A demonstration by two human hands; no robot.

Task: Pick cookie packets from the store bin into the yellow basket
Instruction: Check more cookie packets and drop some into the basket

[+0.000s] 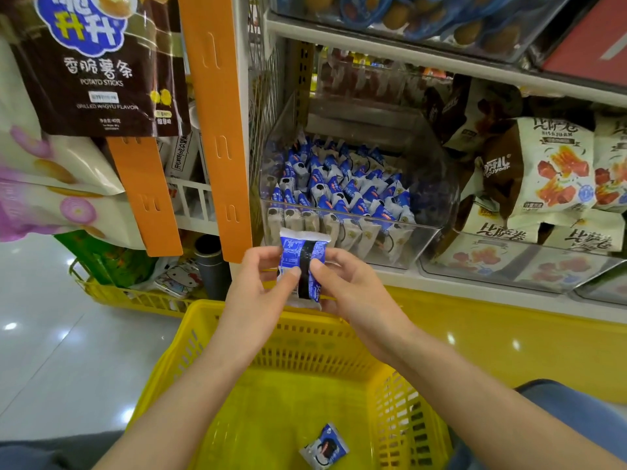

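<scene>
A blue and white cookie packet (303, 266) is held upright between both hands, back side toward me, just in front of the clear store bin (424, 239). My left hand (261, 293) pinches its left edge and my right hand (353, 286) pinches its right edge. The bin on the shelf holds several more blue and white packets (339, 188) standing in rows. Below my forearms lies the yellow basket (237, 334), with one cookie packet (324, 446) flat on its floor.
Brown and cream snack bags (543, 171) fill the bin to the right. An orange hanging strip (217, 130) with a potato sticks bag (91, 62) hangs at left. A second yellow basket (135, 296) with goods stands on the shiny floor at left. Another shelf runs above the bin.
</scene>
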